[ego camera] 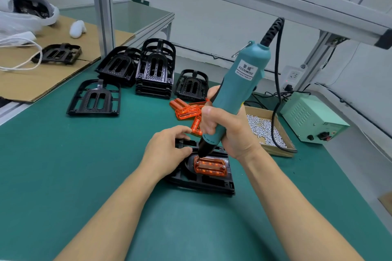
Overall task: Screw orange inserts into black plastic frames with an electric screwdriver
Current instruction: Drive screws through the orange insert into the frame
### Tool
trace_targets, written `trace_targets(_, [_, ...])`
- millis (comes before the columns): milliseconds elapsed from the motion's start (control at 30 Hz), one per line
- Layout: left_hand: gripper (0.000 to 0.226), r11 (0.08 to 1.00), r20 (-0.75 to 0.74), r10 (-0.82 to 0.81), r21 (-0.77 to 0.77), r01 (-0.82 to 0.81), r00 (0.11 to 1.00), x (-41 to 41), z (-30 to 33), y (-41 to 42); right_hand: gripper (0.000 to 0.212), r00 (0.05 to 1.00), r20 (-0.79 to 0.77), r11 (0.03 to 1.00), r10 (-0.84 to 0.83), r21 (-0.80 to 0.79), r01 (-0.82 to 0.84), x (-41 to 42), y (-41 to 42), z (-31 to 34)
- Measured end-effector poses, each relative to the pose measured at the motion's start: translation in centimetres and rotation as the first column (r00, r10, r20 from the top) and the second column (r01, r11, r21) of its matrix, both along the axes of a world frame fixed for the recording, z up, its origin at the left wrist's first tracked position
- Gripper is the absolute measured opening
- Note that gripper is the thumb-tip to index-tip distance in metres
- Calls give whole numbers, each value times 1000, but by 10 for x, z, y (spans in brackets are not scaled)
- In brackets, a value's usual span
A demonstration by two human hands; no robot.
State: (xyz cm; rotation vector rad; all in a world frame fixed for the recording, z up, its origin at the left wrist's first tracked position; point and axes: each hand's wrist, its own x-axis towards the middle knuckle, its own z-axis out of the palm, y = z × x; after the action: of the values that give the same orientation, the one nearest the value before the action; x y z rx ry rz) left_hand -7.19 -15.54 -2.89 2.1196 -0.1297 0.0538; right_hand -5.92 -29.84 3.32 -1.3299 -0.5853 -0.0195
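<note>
Right hand (228, 131) grips electric screwdriver (235, 95), tip at orange insert (210, 165) in black frame (203, 178), mid-mat. Left hand (167, 150), fingers curled, steadies the frame's far edge. Cardboard box (284, 140) holds screws (263, 128).

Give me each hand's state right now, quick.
Left hand: fingers curled on the black frame, steadying it.
Right hand: grips the electric screwdriver, tip at the orange insert.
</note>
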Motion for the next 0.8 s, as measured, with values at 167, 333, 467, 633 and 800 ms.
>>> trace_targets(167, [41,1000,5,7,3,-7,1000,1,-2,0,22,1000,10,1000,-28,0,28,1,-1,-1])
trace_targets(333, [42,1000,20,4,9,-5,1000,2,-4,0,18,1000,17,1000,-26,-5,26,1,-1,1])
trace_targets(467, [41,1000,19,4,3,-4,1000,3,-4,0,23,997,13,996,-82,37,81,-4,-3,1])
trace_targets(633, [38,1000,32,2,19,-3,999,2,-4,1,24,972,-5,947,-236,224,231,-12,-19,9])
trace_targets(800, [38,1000,19,1,17,-1,1000,1,-3,1,13,875,-17,805,-485,382,454,-22,-60,31])
